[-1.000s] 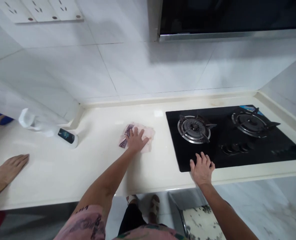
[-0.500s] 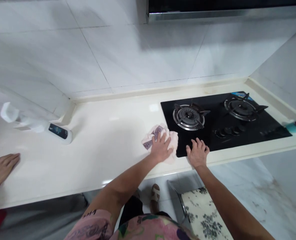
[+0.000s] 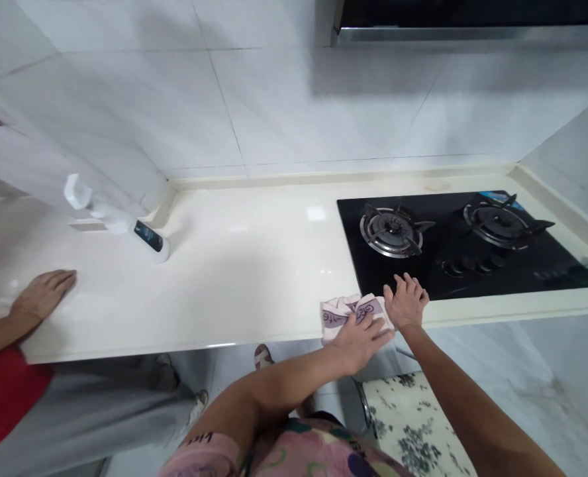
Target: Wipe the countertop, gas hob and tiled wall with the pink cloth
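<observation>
Folded pale pink cloth with purple print [image 3: 353,317] lies at the front edge of a cream stone countertop [image 3: 244,265], directly under the left hand [image 3: 358,341]. That hand is open, palm down with the fingers lying across the cloth, pressing on it rather than gripping it. Just to its right, the right hand [image 3: 406,301] is also open and holds nothing, its fingertips [image 3: 398,283] resting on the front of a black glass two-burner gas hob [image 3: 423,265]. Ahead of the right hand sit the hob's steel-ringed burners [image 3: 391,232] and a row of dark knobs [image 3: 467,266]. Well to the left of both hands, a white plastic spray bottle [image 3: 120,222] with a dark label lies on its side near a wall of pale marble-look tiles [image 3: 294,99]. Farther left, a co-worker's open hand [image 3: 43,295] rests flat on the counter, the arm coming from a red top [image 3: 0,404]. Below the right forearm is a floral-patterned seat [image 3: 413,417].
</observation>
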The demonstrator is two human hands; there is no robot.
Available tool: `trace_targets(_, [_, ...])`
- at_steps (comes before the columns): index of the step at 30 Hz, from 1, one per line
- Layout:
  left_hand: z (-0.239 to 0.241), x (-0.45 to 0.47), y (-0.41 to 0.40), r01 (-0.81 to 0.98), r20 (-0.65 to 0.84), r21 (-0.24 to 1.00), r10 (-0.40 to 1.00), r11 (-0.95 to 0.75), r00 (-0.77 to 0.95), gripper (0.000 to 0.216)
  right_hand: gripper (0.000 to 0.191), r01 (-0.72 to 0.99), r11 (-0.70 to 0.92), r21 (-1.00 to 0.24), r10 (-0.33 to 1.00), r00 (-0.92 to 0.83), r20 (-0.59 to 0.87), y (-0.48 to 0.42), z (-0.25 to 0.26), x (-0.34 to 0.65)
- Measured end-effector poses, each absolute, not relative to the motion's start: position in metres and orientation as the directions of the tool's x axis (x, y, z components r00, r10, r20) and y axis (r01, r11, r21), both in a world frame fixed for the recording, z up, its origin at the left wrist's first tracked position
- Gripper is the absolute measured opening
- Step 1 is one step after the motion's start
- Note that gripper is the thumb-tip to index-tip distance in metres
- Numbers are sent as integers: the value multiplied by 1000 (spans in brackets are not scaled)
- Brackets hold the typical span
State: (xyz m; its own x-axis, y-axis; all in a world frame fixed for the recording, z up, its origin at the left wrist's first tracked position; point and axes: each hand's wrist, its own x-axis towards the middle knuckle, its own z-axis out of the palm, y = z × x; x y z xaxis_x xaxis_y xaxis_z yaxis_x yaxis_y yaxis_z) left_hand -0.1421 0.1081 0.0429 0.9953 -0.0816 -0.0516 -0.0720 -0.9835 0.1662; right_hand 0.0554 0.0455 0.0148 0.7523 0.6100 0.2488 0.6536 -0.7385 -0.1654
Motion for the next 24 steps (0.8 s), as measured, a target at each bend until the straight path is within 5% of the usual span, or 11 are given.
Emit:
trace_targets(9, [40,-166,139,14,-102,191,-5,-981,995,79,54,663,-725,-189,604,743,289,39,8,60])
trace_targets(16, [54,-298,210,317,-128,212,295,-924,947,90,53,658,-733,-173,605,747,275,38,8,60])
trace_targets(21, [62,-392,252,661,-136,75,649,-747,749,97,53,663,-723,-194,609,744,273,38,8,60])
trace_targets(24, [69,-426,270,764,-177,21,749,-645,638,105,54,659,-724,-204,599,747,287,38,9,60])
